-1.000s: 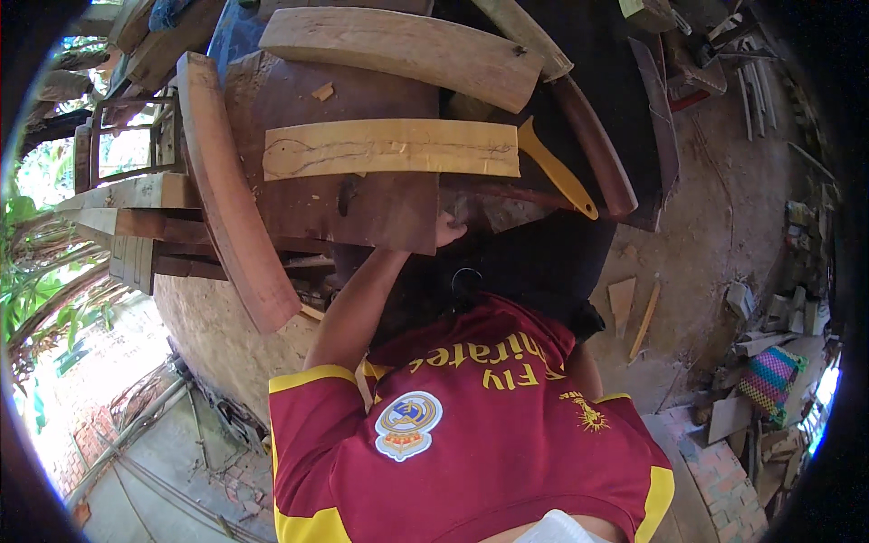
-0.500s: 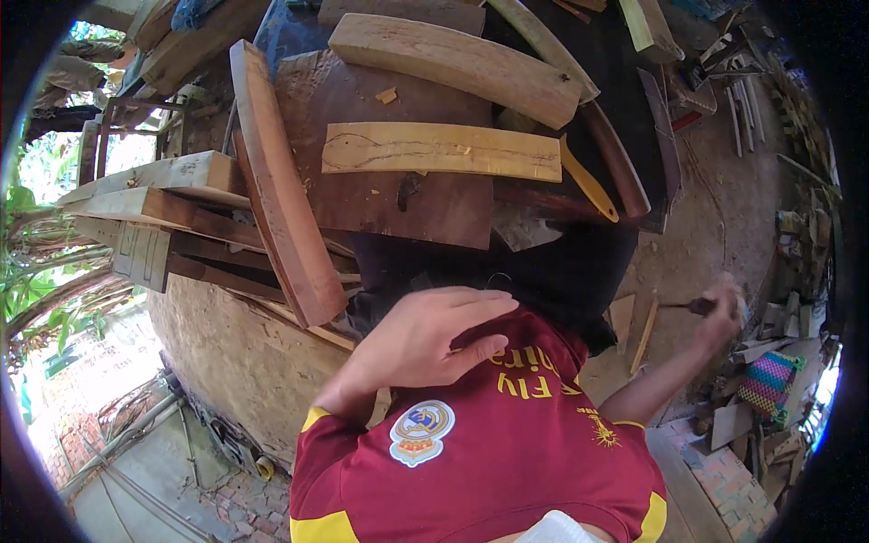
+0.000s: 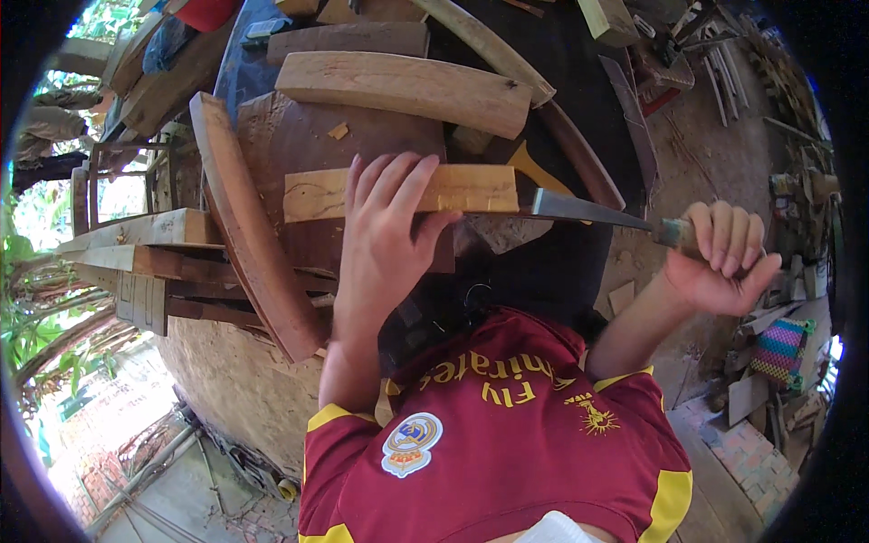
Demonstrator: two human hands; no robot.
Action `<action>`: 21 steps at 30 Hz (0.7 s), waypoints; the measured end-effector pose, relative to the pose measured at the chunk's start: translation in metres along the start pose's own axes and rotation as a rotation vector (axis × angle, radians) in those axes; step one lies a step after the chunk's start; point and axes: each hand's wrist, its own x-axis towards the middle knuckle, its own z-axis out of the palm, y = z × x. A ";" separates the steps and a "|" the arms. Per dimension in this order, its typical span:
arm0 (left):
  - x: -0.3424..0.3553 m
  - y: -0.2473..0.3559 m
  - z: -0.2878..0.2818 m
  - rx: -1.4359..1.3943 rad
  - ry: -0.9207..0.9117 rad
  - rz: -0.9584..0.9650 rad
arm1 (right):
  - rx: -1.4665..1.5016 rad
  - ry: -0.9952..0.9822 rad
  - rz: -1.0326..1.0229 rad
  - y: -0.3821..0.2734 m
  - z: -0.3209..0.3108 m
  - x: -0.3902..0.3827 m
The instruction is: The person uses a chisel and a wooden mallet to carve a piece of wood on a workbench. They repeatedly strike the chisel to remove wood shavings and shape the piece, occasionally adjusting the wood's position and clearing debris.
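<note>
My left hand (image 3: 389, 199) is closed over a pale wooden block (image 3: 475, 188), with the fingers across its top and the thumb along the near side. The block lies crosswise on a brown board (image 3: 362, 136); its middle is hidden under the hand. Off to the right, my right hand (image 3: 724, 249) is wrapped round the wooden handle of a long chisel (image 3: 597, 212). Its flat steel blade points left and widens toward the tip. That tip is by the block's right end; whether they touch I cannot tell.
Beyond the block lies a thick curved timber (image 3: 398, 86). A long reddish plank (image 3: 258, 226) slants down on the left, beside stacked beams (image 3: 154, 231). A yellow-handled tool (image 3: 539, 172) sits behind the chisel blade. A woven multicoloured item (image 3: 781, 351) rests among scraps at right.
My left hand has moved from in front of my shirt up onto the block. My right hand has come up and brought the chisel to the block's right end. The view has shifted slightly.
</note>
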 end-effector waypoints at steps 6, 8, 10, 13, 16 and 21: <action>-0.008 -0.006 -0.003 -0.056 -0.002 0.015 | 0.016 -0.006 0.046 0.033 0.004 0.001; -0.010 -0.005 -0.003 -0.016 0.010 0.021 | 0.017 -0.043 0.049 0.040 0.000 0.002; -0.010 -0.007 -0.001 0.002 0.026 0.021 | -0.021 -0.057 0.039 0.045 0.002 0.001; -0.009 -0.011 -0.001 -0.004 0.037 0.016 | -0.049 -0.107 0.024 0.048 0.003 0.000; -0.011 -0.014 -0.005 -0.025 0.018 0.031 | -0.016 -0.083 0.024 0.042 -0.004 0.000; -0.007 -0.029 -0.023 -0.091 -0.070 0.083 | 0.024 -0.020 0.015 0.044 -0.004 -0.011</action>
